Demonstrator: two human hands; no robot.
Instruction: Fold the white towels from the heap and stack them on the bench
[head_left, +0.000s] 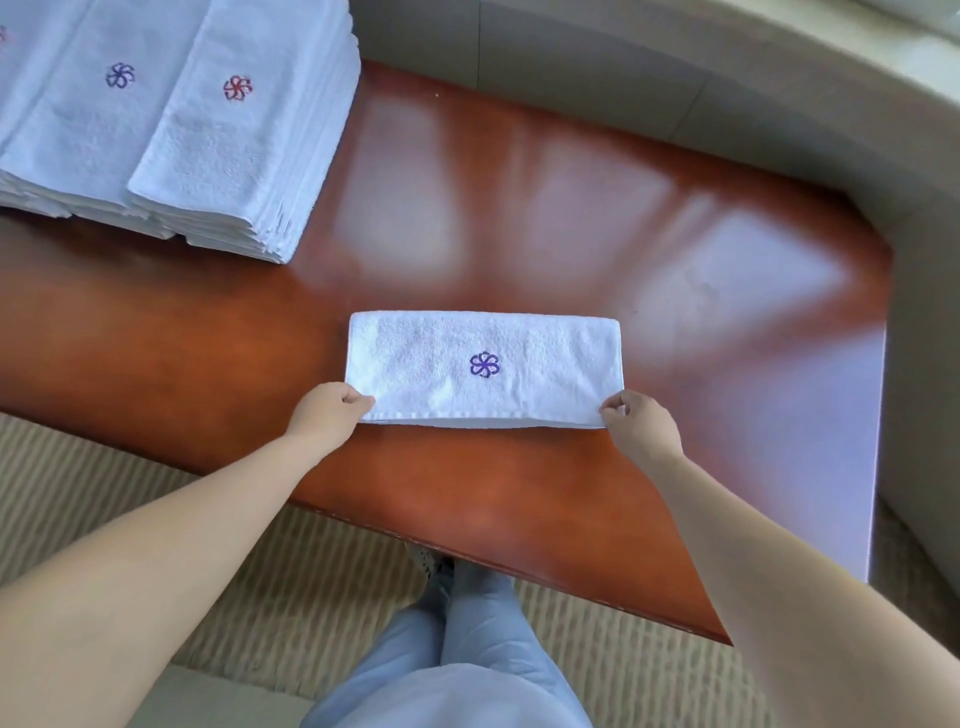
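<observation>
Now pinched towel (483, 364) near corners with both hands, left (327, 408), right (641, 423); best kept edges square on bench (208, 338).

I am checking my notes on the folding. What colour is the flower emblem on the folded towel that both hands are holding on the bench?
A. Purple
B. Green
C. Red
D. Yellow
A: the flower emblem on the folded towel, pinched at its near corners by the left hand and right hand, is purple.
</observation>
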